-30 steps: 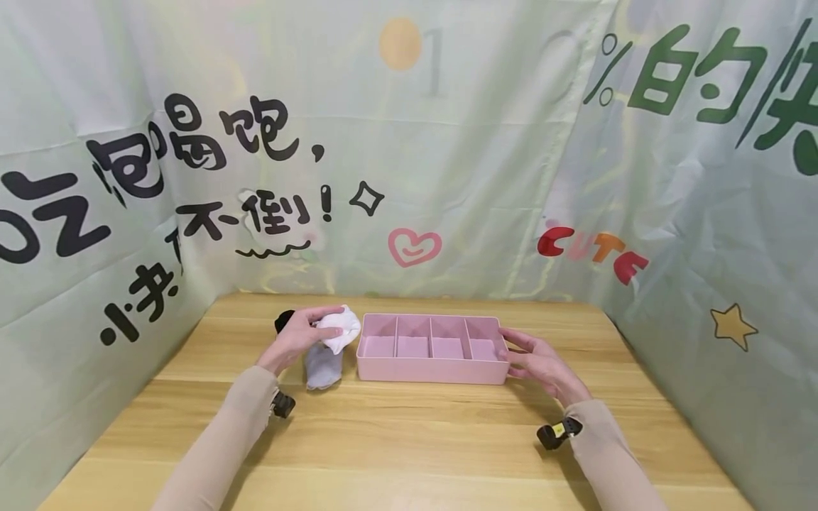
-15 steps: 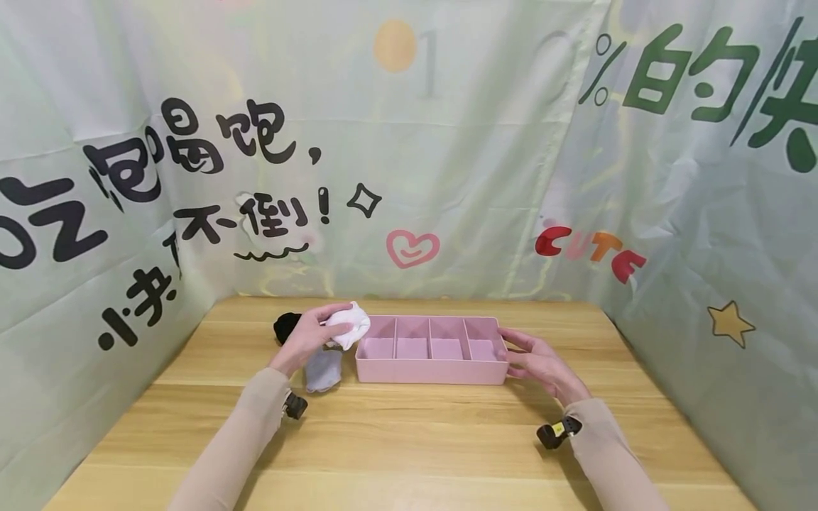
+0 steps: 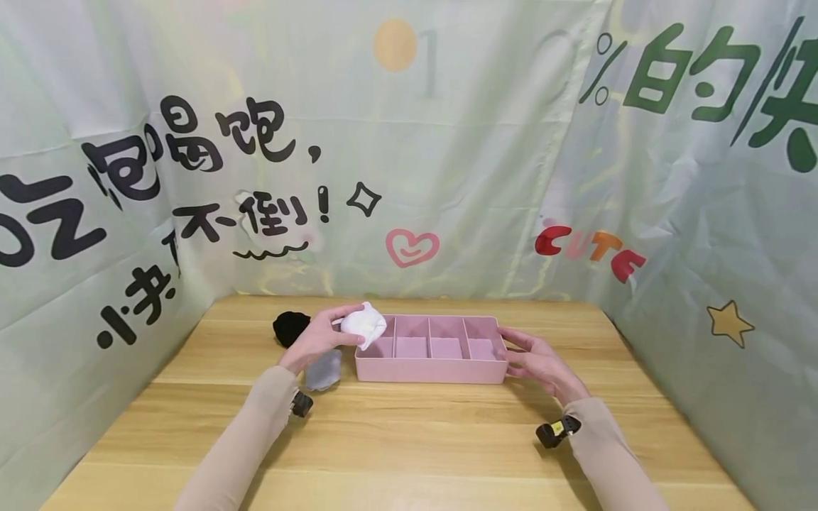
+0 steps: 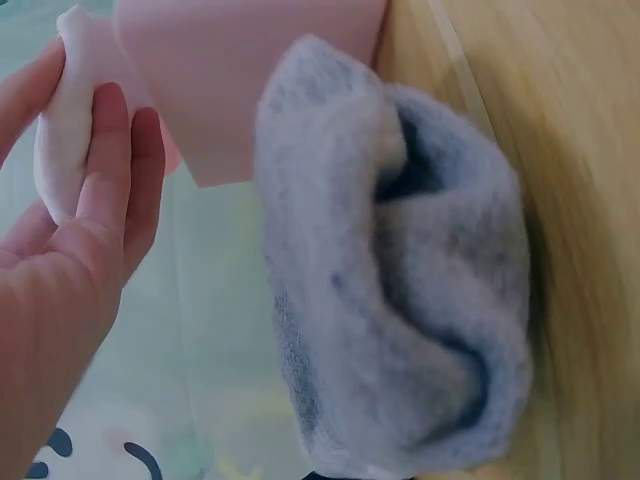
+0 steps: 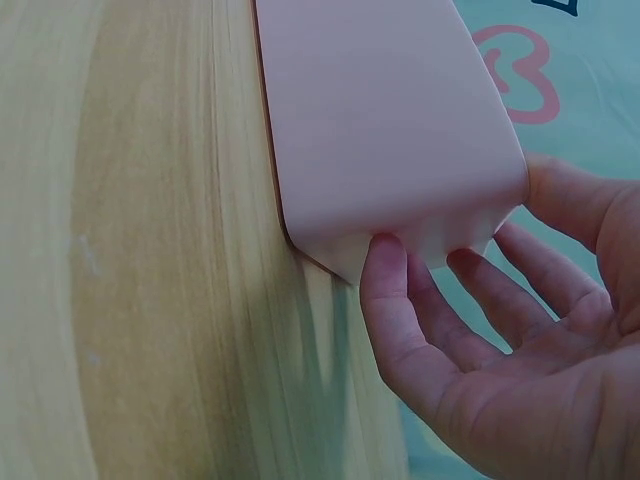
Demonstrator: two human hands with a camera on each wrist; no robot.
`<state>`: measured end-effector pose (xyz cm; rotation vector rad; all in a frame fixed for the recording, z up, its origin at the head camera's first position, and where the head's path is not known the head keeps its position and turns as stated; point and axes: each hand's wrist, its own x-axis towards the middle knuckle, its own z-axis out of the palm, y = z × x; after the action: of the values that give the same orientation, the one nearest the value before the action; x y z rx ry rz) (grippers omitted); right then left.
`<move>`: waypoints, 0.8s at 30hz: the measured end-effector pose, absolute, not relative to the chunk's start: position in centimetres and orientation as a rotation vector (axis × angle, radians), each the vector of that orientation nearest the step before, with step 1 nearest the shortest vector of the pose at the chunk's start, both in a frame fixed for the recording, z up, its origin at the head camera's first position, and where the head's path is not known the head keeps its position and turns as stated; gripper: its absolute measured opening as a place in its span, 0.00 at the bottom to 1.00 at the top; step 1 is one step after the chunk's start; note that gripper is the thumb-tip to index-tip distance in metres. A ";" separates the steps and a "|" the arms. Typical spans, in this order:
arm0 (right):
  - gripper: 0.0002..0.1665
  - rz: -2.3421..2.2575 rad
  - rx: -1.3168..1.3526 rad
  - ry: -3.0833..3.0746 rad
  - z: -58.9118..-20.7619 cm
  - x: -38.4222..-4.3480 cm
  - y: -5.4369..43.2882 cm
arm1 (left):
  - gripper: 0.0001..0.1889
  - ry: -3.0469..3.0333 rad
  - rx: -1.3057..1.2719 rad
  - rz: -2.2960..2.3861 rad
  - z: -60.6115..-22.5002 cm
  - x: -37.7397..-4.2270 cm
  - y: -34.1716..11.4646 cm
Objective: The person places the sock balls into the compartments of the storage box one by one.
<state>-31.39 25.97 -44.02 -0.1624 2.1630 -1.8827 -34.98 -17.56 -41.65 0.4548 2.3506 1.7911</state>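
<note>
My left hand (image 3: 319, 333) pinches a bundled white sock (image 3: 363, 326) between thumb and fingers, over the left end compartment of a pink box (image 3: 432, 371). In the left wrist view the white sock (image 4: 66, 130) appears beside the box's pink wall (image 4: 220, 80). A grey bundled sock (image 4: 400, 280) looms close to that camera; in the head view this grey sock (image 3: 323, 370) lies left of the box. Fingertips of my right hand (image 3: 542, 363) touch the box's right end, spread along the end wall (image 5: 430, 225).
A black bundled sock (image 3: 290, 328) lies behind my left hand, partly covered by it. The box has several compartments in a row, split by thin dividers. All stand on a wooden table (image 3: 409, 440) walled by printed fabric (image 3: 473, 177).
My left hand has carried the white sock rightward, from beside the box to over its left compartment. More of the black sock now shows. My right hand and the box stay put.
</note>
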 end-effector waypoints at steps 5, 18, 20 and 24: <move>0.39 -1.879 -0.158 2.163 -44.0 -31.4 26.0 | 0.36 2.491 0.521 1.674 -41.5 -35.0 -17.1; 0.39 -1.868 -0.175 2.169 -43.5 -31.0 25.8 | 0.30 2.733 0.665 1.393 -41.6 -35.3 -15.8; 0.39 -1.869 -0.174 2.171 -43.5 -31.0 25.8 | 0.29 2.745 0.655 1.394 -41.6 -35.3 -15.6; 0.39 -1.865 -0.181 2.173 -43.5 -31.0 25.8 | 0.27 2.763 0.642 1.408 -41.8 -35.6 -15.6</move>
<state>-31.04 25.77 -43.46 -0.1813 2.1730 -1.8645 -35.57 -15.59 -41.81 0.6425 2.7634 1.4075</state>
